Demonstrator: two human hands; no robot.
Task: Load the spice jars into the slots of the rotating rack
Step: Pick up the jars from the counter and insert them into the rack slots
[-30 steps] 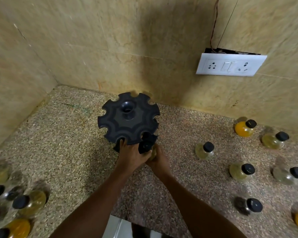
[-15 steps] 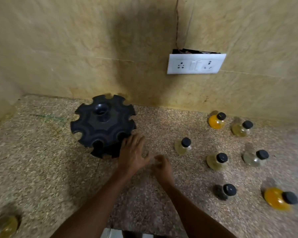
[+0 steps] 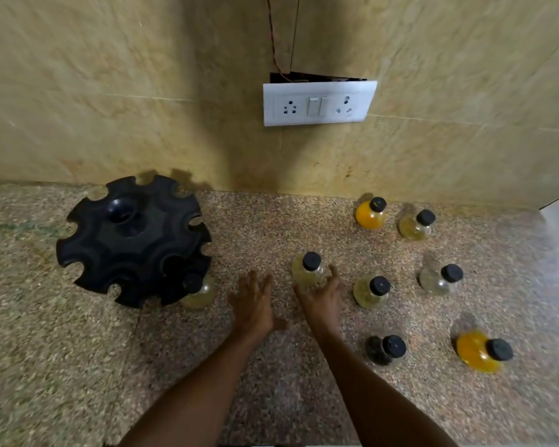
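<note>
The black plastic notched rotating rack (image 3: 133, 240) stands on the speckled granite tabletop (image 3: 78, 366) by the wall, with one pale-filled, black-capped glass jar (image 3: 197, 290) seated in a slot on its near right side. To the right of the rack, the right hand (image 3: 321, 293) cups around the base of the nearest loose pale-yellow glass spice jar with a black cap (image 3: 309, 269), probably because it is the shortest reach. The left hand (image 3: 254, 301) hovers between rack and jar, fingers spread and empty, likely ready to steady the rack.

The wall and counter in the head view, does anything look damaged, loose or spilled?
Yes. The white switch and socket plate sits crooked and pulled off the beige tiled wall, leaving a dark gap above it where a thin reddish wire runs up. Nothing looks spilled on the speckled granite counter.
</note>
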